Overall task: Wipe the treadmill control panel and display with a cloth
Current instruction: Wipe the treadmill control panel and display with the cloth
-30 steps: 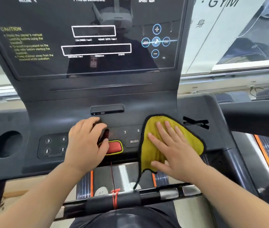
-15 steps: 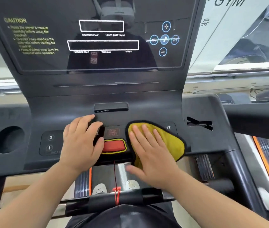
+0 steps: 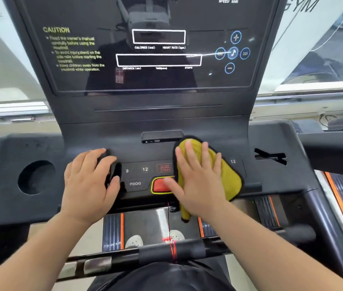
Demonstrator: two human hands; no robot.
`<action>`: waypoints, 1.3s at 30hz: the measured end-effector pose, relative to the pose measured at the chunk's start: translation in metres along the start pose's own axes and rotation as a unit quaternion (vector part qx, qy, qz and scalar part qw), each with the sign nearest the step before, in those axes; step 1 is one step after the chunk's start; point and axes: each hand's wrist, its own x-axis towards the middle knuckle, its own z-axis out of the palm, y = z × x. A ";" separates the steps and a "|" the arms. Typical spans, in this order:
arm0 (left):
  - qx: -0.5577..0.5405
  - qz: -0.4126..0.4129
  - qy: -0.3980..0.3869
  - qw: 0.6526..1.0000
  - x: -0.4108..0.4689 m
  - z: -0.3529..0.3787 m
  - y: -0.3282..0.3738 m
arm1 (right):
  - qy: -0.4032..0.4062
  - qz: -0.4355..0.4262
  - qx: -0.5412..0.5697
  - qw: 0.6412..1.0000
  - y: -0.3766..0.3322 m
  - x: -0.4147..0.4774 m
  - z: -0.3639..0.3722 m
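My right hand (image 3: 200,181), fingers straight, presses the cloth (image 3: 230,179) flat mid-frame; my left hand (image 3: 88,185) rests open on the panel (image 3: 137,174). Pressing hard could trigger the red button (image 3: 159,185).

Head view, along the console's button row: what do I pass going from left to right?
round cup holder → left hand → PROG button → red button → right hand, flat on the yellow cloth → X-shaped cutout
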 end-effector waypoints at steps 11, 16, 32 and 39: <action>-0.045 -0.011 0.007 0.999 -0.002 -0.016 -0.059 | -0.011 0.068 0.012 0.998 0.035 -0.020 -0.002; -0.128 -0.028 0.008 0.991 -0.015 -0.014 -0.077 | -0.025 0.110 0.041 0.993 -0.017 -0.004 -0.006; -0.208 0.002 -0.009 0.978 -0.017 -0.025 -0.105 | -0.033 0.069 0.005 0.997 -0.068 -0.015 -0.002; -0.284 -0.032 -0.013 0.958 -0.019 -0.033 -0.103 | -0.049 -0.057 0.015 0.997 -0.166 -0.003 0.007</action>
